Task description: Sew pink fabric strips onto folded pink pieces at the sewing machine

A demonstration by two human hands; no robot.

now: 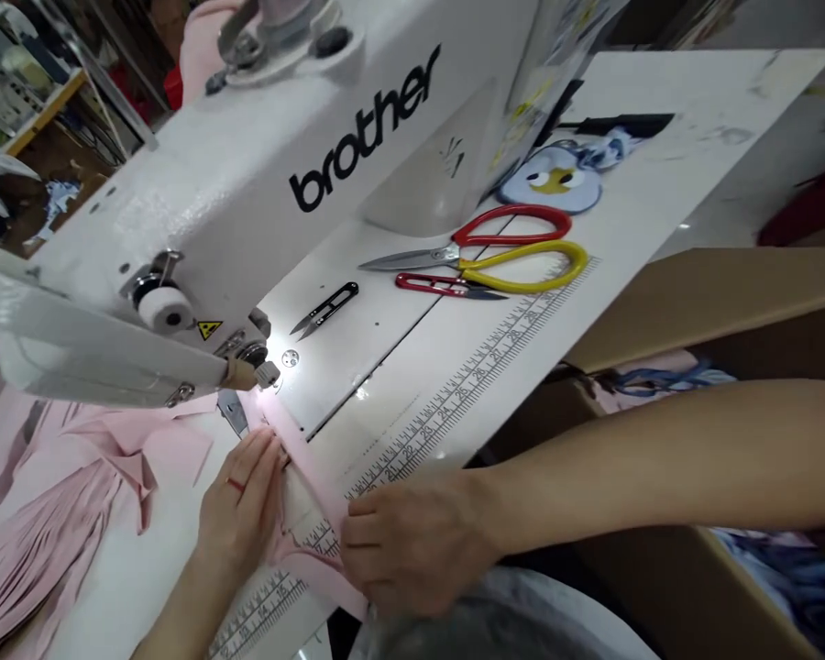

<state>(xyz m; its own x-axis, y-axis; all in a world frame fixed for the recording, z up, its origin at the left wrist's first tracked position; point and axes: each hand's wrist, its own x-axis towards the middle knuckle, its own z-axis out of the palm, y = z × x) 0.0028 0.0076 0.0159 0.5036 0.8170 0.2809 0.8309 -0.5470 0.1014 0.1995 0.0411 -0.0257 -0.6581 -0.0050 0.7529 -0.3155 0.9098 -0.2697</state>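
A limp, light strip of pale pink fabric (pixel 314 500) lies on a white tabletop (pixel 412 403), reaching the needle area of a white Brother sewing machine (pixel 247 174). The open left hand (pixel 239 513) presses it flat; the curled right hand (pixel 412 545) lies over it, its hold unclear.

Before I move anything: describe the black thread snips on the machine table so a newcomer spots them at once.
From the white Brother sewing machine, follow the arm to the lit needle area. On the white table beside it lie the black thread snips, slanted with tips toward the needle. They sit alone, closer to the needle than the red-handled snips and the big red-and-yellow-handled scissors.
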